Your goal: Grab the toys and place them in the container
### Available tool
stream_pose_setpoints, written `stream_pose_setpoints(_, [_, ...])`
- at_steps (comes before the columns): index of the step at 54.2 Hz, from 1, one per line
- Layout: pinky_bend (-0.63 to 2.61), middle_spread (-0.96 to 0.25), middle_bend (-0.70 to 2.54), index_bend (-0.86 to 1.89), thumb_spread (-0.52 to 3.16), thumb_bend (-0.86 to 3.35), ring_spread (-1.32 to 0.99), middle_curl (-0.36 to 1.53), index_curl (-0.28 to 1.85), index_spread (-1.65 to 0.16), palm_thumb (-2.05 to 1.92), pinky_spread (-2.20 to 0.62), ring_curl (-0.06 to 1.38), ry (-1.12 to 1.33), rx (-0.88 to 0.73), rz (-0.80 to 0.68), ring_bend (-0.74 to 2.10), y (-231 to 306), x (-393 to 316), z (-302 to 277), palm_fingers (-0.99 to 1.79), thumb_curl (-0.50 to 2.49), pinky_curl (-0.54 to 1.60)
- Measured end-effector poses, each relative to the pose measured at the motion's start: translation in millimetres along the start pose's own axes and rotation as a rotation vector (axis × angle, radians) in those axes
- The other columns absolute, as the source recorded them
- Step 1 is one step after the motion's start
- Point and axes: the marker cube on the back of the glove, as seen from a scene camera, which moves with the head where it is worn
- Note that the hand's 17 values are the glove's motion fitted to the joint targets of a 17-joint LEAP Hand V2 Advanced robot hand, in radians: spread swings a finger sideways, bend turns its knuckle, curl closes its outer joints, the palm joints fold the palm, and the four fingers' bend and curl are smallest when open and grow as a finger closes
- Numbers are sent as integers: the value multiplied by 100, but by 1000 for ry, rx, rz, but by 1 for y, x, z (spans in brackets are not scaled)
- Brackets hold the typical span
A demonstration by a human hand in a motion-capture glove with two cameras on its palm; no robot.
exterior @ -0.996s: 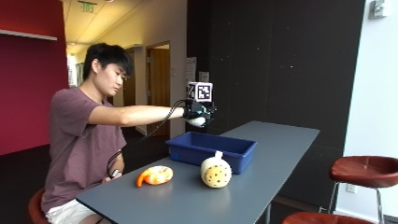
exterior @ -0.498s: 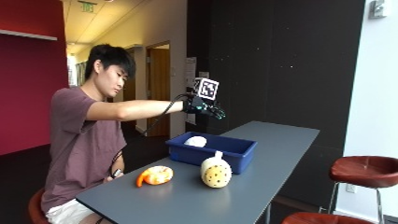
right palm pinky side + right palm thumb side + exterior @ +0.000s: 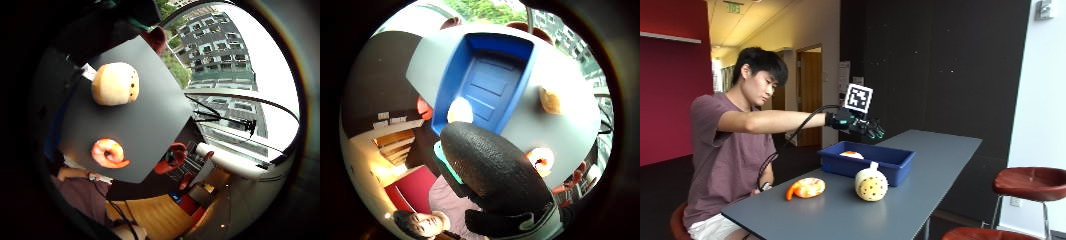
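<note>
An office-building common area: a long grey counter table point(image 3: 933, 165) with red bar stools point(image 3: 1029, 182), an exit sign point(image 3: 733, 7) over the corridor, and office blocks point(image 3: 225, 60) outside the windows.

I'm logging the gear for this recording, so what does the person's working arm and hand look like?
The right hand wears a black glove with teal-green tips on the fingers. In the thumb side palm view a glove finger looks black and pebbled, with a teal edge. The forearm is bare; a short mauve T-shirt sleeve covers the upper arm.
</note>
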Motion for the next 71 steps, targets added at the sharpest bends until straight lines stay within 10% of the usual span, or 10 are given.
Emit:
stream_pose_setpoints(14, [84, -7, 15, 9, 122, -6, 1, 32, 22, -27, -10, 5, 29, 73, -79, 149, 49, -43, 41, 111, -18, 15, 36])
stream_pose_setpoints(25, [102, -2, 7, 10, 129, -3, 3, 26, 20, -27, -3, 6, 26, -328, -7, 203, 35, -74, 52, 176, -26, 18, 40])
stream_pose_setpoints(44, [108, -9, 36, 13, 134, 16, -21, 26, 24, -28, 41, -21, 44, -393, 307, 269, 105, -78, 72, 176, 78, 37, 39])
stream_pose_setpoints(71, [116, -24, 106, 64, 79, 8, -34, 63, 56, -36, 57, -34, 66, -349, 236, 337, 136, 4, 66, 141, 110, 66, 54])
